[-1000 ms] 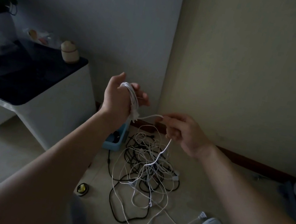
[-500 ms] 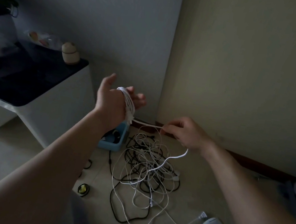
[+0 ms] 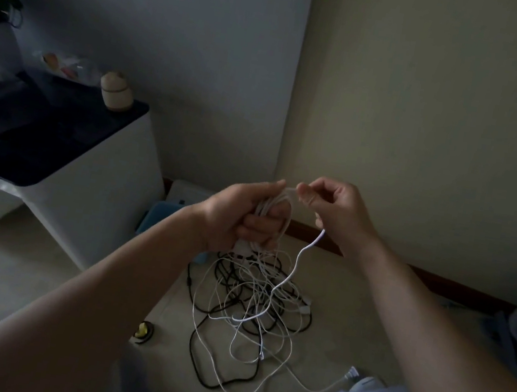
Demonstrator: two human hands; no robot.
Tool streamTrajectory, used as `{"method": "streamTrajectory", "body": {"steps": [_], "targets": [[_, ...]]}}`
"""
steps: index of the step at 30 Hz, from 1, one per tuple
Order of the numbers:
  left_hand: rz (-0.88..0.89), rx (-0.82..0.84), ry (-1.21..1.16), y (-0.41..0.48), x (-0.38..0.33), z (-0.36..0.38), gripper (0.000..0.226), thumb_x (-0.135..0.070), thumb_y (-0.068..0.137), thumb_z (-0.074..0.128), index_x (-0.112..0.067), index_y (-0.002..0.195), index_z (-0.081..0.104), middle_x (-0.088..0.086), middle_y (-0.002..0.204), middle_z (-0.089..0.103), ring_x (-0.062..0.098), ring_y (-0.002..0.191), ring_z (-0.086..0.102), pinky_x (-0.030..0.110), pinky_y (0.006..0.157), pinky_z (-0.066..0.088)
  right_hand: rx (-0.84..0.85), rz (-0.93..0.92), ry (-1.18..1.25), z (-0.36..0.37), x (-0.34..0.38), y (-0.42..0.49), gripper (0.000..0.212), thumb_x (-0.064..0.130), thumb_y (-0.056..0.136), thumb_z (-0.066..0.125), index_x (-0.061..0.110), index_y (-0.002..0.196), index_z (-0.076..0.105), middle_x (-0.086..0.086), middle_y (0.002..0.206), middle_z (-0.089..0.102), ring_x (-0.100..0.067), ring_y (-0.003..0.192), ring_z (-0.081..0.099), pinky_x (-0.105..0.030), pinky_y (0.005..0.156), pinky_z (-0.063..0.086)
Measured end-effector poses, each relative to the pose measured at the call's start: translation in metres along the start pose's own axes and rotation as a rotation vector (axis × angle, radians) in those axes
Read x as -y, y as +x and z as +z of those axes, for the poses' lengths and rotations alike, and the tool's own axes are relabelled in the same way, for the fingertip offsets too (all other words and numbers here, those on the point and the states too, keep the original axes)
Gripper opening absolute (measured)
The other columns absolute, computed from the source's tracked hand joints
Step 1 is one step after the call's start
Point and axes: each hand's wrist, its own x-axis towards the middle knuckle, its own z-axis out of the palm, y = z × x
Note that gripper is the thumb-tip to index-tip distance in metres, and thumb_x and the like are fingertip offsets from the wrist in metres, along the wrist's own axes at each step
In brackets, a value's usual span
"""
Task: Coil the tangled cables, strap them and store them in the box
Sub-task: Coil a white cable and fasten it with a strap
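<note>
**Both hands gripping one white cable: coil part-wound**

Left hand is clenching a small bundle of thin white cable loops, fingers curled round it. Right hand is pinching the same cable between thumb and forefinger, just beside the top of the bundle. Both are working in the air above the floor, near the wall corner.

Progress, judged: early.
- Only a few loops are sitting in the left hand.
- A free white run is trailing down from the right hand into the loose heap of white and black cables on the pale floor, ending near a white plug.
- The black cables are lying uncoiled, and no strap is showing on anything.
- The blue plastic box is standing to the far left of the heap, beside a white cabinet with a dark top. Its contents are hidden behind the left forearm.

Materials: the white cable is looking slim, smooth and limp, draping in soft curves. The black cable is looking thicker and is holding wider, springier bends. A small round yellow-and-black object is lying to the near left of the heap; what it is I cannot tell.
</note>
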Motion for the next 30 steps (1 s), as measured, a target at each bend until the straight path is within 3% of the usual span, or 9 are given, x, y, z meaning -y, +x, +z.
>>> {"method": "streamTrajectory", "body": {"steps": [3,7,12,16,19,22,26,28,30], "targets": [[-0.006,-0.136,-0.229,0.001,-0.004,-0.002,0.048,-0.043,0.099,0.035,-0.015,0.064,0.052,-0.008,0.038,0.032,0.004,0.028,0.029,0.022,0.056,0.049,0.061,0.108,0.015,0.002,-0.012,-0.001,0.029,0.029,0.095,0.068,0.021,0.068,0.068,0.009,0.051,0.041,-0.009,0.045,0.033,-0.026,0.048,0.031],[-0.097,-0.27,-0.245,-0.001,-0.002,-0.005,0.039,-0.038,0.101,0.038,-0.016,0.07,0.046,-0.009,0.04,0.033,0.002,0.029,0.029,0.021,0.057,0.045,-0.028,0.066,-0.084,0.009,-0.011,-0.003,0.03,0.029,0.098,0.064,0.022,0.069,0.066,0.016,0.046,0.049,-0.002,0.042,0.041,-0.027,0.05,0.038],[-0.076,-0.062,-0.229,-0.005,-0.003,0.006,0.034,-0.039,0.095,0.044,-0.018,0.067,0.045,-0.012,0.039,0.03,0.001,0.029,0.026,0.021,0.057,0.048,-0.16,0.028,-0.122,0.006,-0.004,-0.002,0.028,0.036,0.095,0.066,0.023,0.069,0.067,0.018,0.049,0.053,0.002,0.046,0.045,-0.027,0.056,0.038],[0.138,0.014,-0.443,-0.008,-0.011,0.004,0.047,-0.045,0.1,0.036,-0.02,0.062,0.048,-0.012,0.045,0.023,0.004,0.036,0.02,0.019,0.068,0.046,0.081,0.216,-0.092,0.017,-0.014,-0.013,0.037,0.038,0.102,0.054,0.017,0.072,0.059,0.014,0.049,0.046,-0.006,0.044,0.041,-0.027,0.048,0.04],[0.439,-0.168,-0.621,-0.008,-0.015,-0.005,0.046,-0.047,0.103,0.034,-0.019,0.068,0.046,-0.008,0.049,0.038,0.006,0.041,0.037,0.023,0.076,0.043,0.31,0.347,-0.022,0.028,-0.019,-0.022,0.038,0.035,0.107,0.044,0.014,0.077,0.055,0.009,0.054,0.041,-0.01,0.047,0.039,-0.03,0.061,0.048],[0.66,-0.453,-0.476,-0.004,-0.02,-0.01,0.043,-0.045,0.101,0.034,-0.015,0.072,0.044,-0.001,0.055,0.04,0.015,0.05,0.041,0.031,0.069,0.042,0.44,0.392,-0.015,0.031,-0.018,-0.025,0.039,0.037,0.106,0.045,0.015,0.075,0.055,0.007,0.05,0.036,-0.012,0.044,0.036,-0.038,0.072,0.053],[0.834,-0.655,-0.018,-0.001,-0.022,-0.021,0.035,-0.04,0.092,0.038,-0.006,0.087,0.045,0.009,0.067,0.04,0.019,0.059,0.044,0.03,0.056,0.042,0.42,0.348,0.028,0.019,-0.01,-0.026,0.037,0.035,0.104,0.05,0.01,0.078,0.061,0.006,0.048,0.041,-0.01,0.039,0.036,-0.026,0.05,0.043],[0.806,-0.698,0.203,-0.001,-0.018,-0.029,0.045,-0.041,0.086,0.037,0.0,0.102,0.045,0.014,0.073,0.044,0.022,0.061,0.046,0.029,0.057,0.045,0.297,0.238,0.061,0.01,-0.003,-0.022,0.035,0.029,0.104,0.05,0.009,0.08,0.066,0.007,0.045,0.043,-0.01,0.037,0.036,-0.024,0.045,0.035],[0.688,-0.711,0.414,-0.002,-0.011,-0.033,0.052,-0.047,0.087,0.035,0.002,0.102,0.05,0.017,0.074,0.05,0.023,0.063,0.051,0.029,0.062,0.046,0.249,0.132,0.073,0.002,0.004,-0.019,0.031,0.028,0.1,0.053,0.008,0.083,0.07,0.009,0.044,0.041,-0.009,0.039,0.036,-0.028,0.049,0.034]]}}
